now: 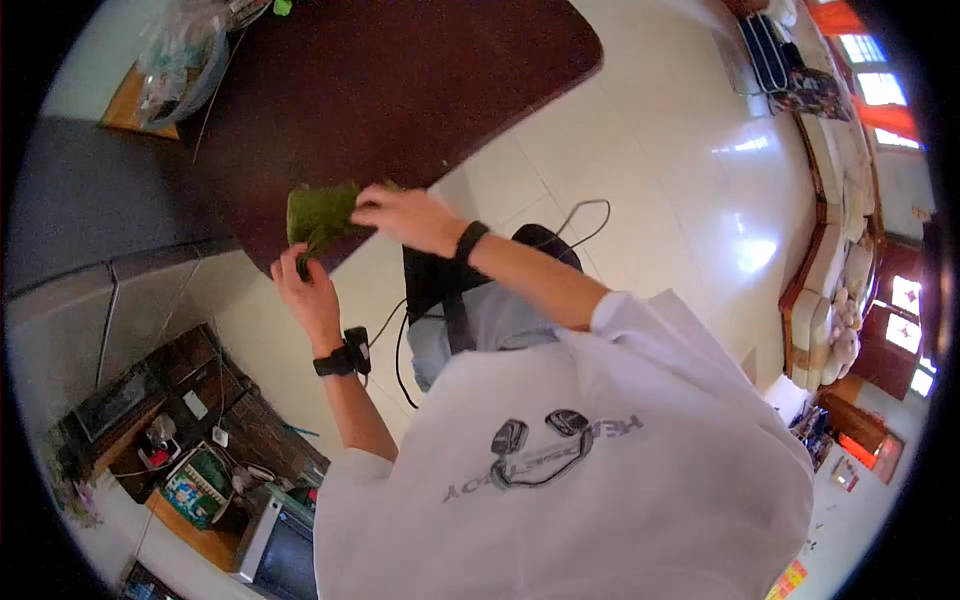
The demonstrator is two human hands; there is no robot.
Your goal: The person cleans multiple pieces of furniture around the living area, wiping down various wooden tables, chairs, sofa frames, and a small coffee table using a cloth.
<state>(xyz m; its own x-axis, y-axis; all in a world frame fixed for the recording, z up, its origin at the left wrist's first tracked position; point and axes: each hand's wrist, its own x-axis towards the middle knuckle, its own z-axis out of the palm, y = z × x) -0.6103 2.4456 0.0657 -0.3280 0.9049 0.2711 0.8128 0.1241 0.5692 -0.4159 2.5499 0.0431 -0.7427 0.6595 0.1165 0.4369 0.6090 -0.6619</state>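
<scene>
1. And here we are at the dark red table [420,80], its top filling the upper left of the frame, with the green cloth [322,215] at its near edge, left of the frame's centre.
2. Look at the lie of that cloth: the long axis runs across the frame, left to right, with the right end sitting slightly higher.
3. One end, broad and squared off, points to the left of the frame; the other heads right, under the fingers, with a wisp of green showing beyond them. I can't tell a front from a back.
4. Left hand [308,290] now, below the cloth's left end: thumb and fingers closed in a pinch, gripping a dark green bit at the lower corner.
5. Right hand [412,217], over at the right end: fingers bent, tips down on the cloth. Whether they grip it or merely press, I can't tell; it's blurred there.
6. Black bands on both wrists, the left one [334,362] at the left of centre, the right one [471,242] nearer the middle.
7. White shirt [600,470] across the lower middle, pale tiled floor [640,180] right of the table, a plastic bag [180,60] up in the top left corner.
</scene>
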